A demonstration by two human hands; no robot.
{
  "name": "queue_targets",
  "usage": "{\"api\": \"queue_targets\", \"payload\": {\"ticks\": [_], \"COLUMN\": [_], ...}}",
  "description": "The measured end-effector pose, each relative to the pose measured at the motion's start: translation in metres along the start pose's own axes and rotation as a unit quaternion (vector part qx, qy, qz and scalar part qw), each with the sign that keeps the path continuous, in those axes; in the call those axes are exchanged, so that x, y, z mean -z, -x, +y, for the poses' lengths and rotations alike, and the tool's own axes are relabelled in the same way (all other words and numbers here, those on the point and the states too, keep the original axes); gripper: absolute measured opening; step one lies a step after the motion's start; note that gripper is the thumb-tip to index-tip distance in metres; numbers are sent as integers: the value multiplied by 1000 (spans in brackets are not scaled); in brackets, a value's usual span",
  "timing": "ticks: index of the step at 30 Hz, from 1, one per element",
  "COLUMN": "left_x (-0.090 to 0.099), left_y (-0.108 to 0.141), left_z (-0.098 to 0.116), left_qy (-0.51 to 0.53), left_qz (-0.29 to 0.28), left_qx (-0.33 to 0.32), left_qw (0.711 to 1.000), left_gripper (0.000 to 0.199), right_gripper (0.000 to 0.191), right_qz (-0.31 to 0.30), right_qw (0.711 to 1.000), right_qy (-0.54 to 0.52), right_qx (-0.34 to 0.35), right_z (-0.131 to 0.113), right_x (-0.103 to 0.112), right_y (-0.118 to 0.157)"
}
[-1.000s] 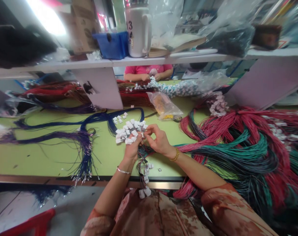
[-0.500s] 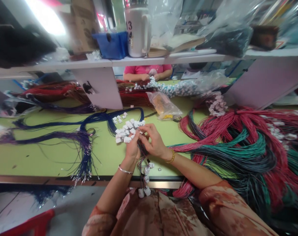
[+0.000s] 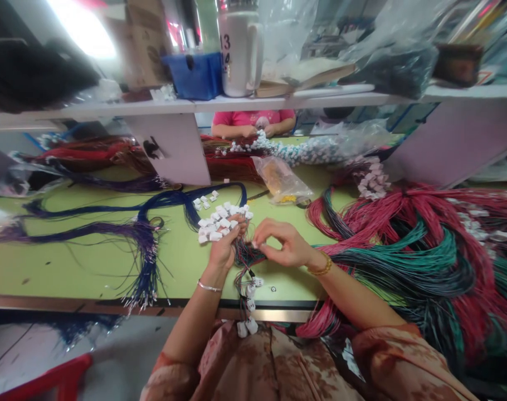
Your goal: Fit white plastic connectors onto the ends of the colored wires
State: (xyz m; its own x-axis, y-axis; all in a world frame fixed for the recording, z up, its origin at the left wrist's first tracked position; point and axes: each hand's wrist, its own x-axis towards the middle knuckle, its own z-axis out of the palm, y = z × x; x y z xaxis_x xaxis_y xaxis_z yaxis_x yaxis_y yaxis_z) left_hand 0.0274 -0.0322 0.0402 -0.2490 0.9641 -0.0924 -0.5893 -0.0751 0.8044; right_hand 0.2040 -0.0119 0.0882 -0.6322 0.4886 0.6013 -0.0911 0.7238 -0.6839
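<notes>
Two hands busy over the green table [image 3: 82,273]: the left hand [image 3: 224,250] curled closed round a bunch of white connectors [image 3: 215,236], the right hand [image 3: 283,243] just beside, pinching a small pale piece [image 3: 254,244]. Red, green and black wires [image 3: 387,217] crowd the right, blue wires [image 3: 164,201] the left! Beyond the plastic bag [image 3: 281,181], a shelf [image 3: 320,101] cuts across, bearing a blue bin [image 3: 199,78] and a mug [image 3: 240,67] reading "13", seemingly "14" below.

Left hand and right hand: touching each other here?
Apart. The head view shows a gap between the left hand and right hand, with wires visible in it.
</notes>
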Motion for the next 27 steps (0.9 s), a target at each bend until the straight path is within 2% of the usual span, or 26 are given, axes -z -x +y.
{"api": "queue_targets", "payload": {"ticks": [2,4,5,6,7,8,10,11,13,15,17,21,24,27], "left_x": [0,-1,-2,-2,-3,-3,-3,-2,-1,-1,-2,-4,-3,0], "left_y": [2,5,7,8,9,10,11,11,11,12,12,13,11,8], "left_z": [1,1,1,0,0,-1,-2,-3,-4,-4,-3,0,-1,-2], "left_qy": [-11,-29,-38,-47,-55,-61,-68,-70,-70,-67,-61,-51,-43,-38], "left_qz": [-13,-30,-40,-51,-62,-71,-79,-78,-78,-86,-91,-82,-65,-58], "left_qx": [1,5,5,5,6,7,9,9,8,7,5,9,23,35], "left_qw": [1000,999,998,998,997,996,995,994,994,994,994,995,997,997], "left_gripper": [43,48,47,46,45,44,45,46,46,46,46,47,50,49], "right_gripper": [9,9,12,16,21,24,27,23,16,15,17,23,16,14], "right_qz": [-141,-272,-313,-327,-312,-272,-134,-71,-5,14,19,35,46,62], "right_qw": [989,957,940,931,932,943,970,968,925,894,878,847,846,862], "right_qy": [-42,-103,-135,-160,-171,-161,-72,10,196,263,283,302,286,239], "right_qx": [24,12,-7,-35,-68,-106,-192,-241,-326,-362,-386,-436,-448,-442], "right_z": [-13,-16,-13,-5,7,21,58,76,111,137,155,172,177,173], "right_x": [-2,-3,-2,0,3,8,19,24,30,29,23,9,6,11], "right_y": [3,5,6,5,3,0,-9,-15,-28,-39,-48,-59,-62,-58]}}
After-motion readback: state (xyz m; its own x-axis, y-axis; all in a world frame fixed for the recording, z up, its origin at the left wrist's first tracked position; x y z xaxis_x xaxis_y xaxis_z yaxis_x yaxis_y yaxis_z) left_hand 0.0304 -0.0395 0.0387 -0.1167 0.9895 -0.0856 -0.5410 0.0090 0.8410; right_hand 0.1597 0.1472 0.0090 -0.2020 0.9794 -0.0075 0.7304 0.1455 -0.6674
